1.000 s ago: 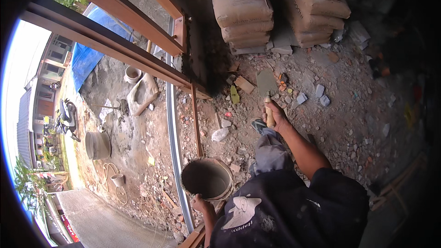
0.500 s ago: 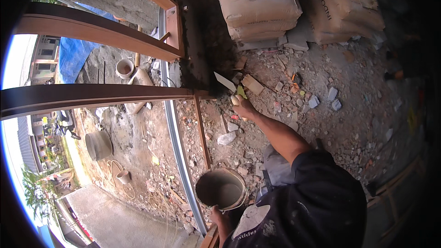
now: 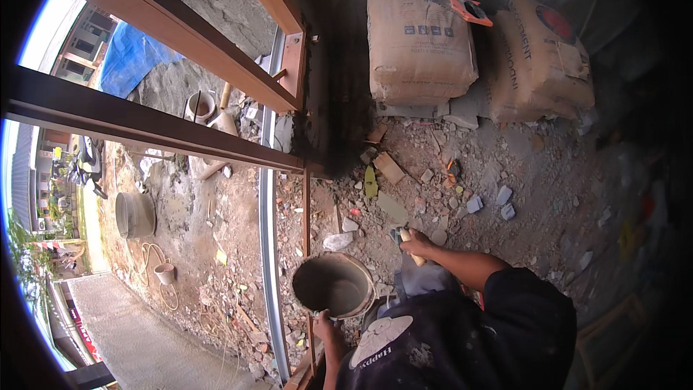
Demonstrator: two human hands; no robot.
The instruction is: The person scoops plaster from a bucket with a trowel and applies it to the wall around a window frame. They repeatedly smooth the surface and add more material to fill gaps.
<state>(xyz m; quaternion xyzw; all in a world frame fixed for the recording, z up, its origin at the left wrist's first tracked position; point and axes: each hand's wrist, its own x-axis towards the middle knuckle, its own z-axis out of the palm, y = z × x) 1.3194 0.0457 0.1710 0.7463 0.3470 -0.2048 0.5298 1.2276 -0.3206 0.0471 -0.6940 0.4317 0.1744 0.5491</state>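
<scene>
My left hand point(image 3: 326, 323) is closed on the near rim of a round bucket point(image 3: 309, 283), which I hold tilted below the window frame. Grey wet mortar point(image 3: 345, 295) lies inside it. To the right of the bucket, my right hand point(image 3: 419, 243) grips the pale wooden handle of a trowel point(image 3: 392, 208). The trowel's flat blade points away from me, above the rubble, apart from the bucket and the wall. A dark patch of fresh mortar point(image 3: 326, 152) covers the wall corner at the end of the frame's beam.
Brown wooden frame beams point(image 3: 166, 124) cross the left side, beside a metal strip point(image 3: 268, 245). Paper cement sacks point(image 3: 419, 50) are stacked ahead, an orange-handled tool point(image 3: 471, 11) on top. Rubble, a wood offcut point(image 3: 390, 168) and tile pieces litter the ground. Outside stands a large bucket point(image 3: 135, 215).
My right hand has drawn the trowel back from the wall corner toward my body. My left hand still grips the bucket's rim. The whole view has shifted, showing more of the sacks.
</scene>
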